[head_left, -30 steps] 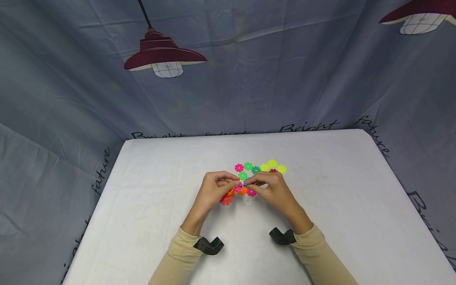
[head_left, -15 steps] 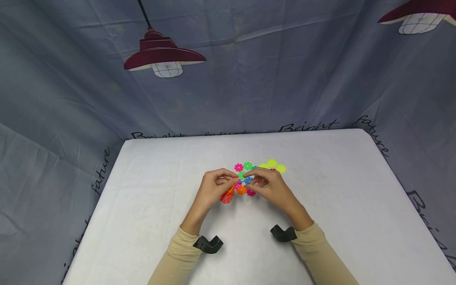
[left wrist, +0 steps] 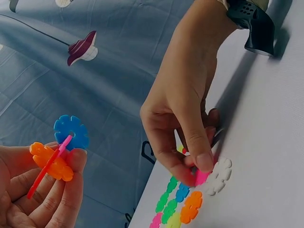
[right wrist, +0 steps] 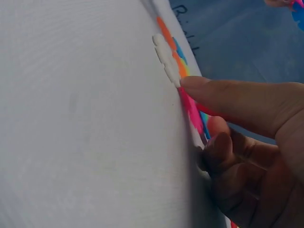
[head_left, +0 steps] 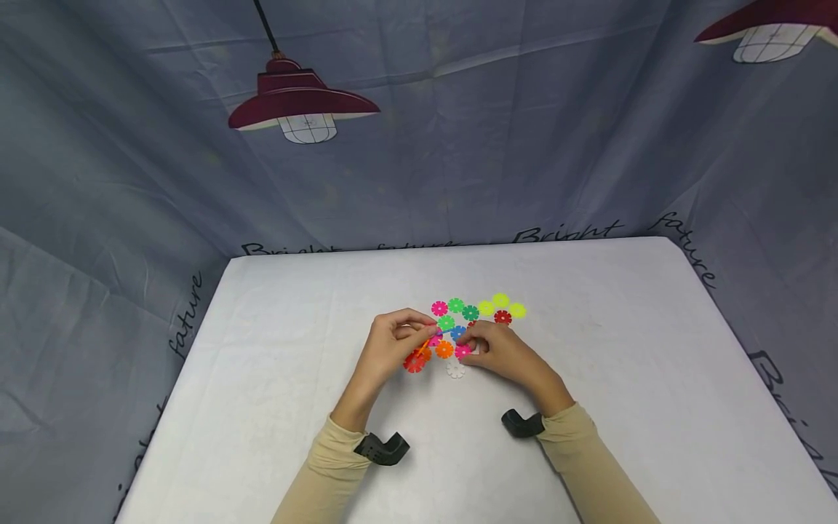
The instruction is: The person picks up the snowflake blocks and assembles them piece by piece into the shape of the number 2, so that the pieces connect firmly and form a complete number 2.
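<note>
My left hand (head_left: 396,342) is raised a little over the table, pinching a joined group of plastic snowflake discs. In the left wrist view that group shows a blue disc (left wrist: 78,126), an orange disc (left wrist: 59,168), a red disc (left wrist: 39,184) edge-on and a bit of pink. Down at the tabletop, my right hand (head_left: 504,356) has thumb and index finger at opposite edges of a pink snowflake disc (head_left: 463,351), pinching it. A white disc (right wrist: 166,61) lies right beside the thumb tip. The right palm hides part of the pile.
Several loose discs lie on the white table (head_left: 294,378) beyond the hands: an orange disc (head_left: 444,349), a blue disc (head_left: 458,333), a green disc (head_left: 455,306), a yellow disc (head_left: 500,300) and a dark red disc (head_left: 503,317). A grey curtain (head_left: 419,160) hangs behind.
My right hand has let go of the joined discs and moved down and slightly right to the pink disc on the table. My left hand keeps its hold and has hardly moved.
</note>
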Tool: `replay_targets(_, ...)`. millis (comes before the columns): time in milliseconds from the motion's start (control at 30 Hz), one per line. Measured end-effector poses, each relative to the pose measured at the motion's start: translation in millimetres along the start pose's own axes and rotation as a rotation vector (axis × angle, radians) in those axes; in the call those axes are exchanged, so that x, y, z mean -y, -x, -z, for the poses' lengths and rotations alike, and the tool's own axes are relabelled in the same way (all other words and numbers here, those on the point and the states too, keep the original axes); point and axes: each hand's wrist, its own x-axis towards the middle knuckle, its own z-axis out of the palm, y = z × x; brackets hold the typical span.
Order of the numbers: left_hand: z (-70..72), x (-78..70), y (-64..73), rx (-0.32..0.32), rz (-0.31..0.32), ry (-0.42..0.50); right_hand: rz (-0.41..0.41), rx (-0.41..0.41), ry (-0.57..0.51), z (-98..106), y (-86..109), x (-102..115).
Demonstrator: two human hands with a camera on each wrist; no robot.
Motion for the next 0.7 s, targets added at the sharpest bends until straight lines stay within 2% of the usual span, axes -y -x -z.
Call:
replay_targets(367, -1.6, 1.5, -0.3, 0.007, 0.003, 0.017, -0.101, 0.037, -0.016, 11, 3.3, -2)
replay_targets(600, -2.0, 1.0, 0.5, 0.003, 0.013, 0.016, -0.123, 0.041, -0.020, 14, 3.7, -1)
replay_targets(700, -2.0, 0.3, 0.7, 0.000, 0.018, 0.017, -0.149, 0.043, -0.057, 14, 4.7, -1)
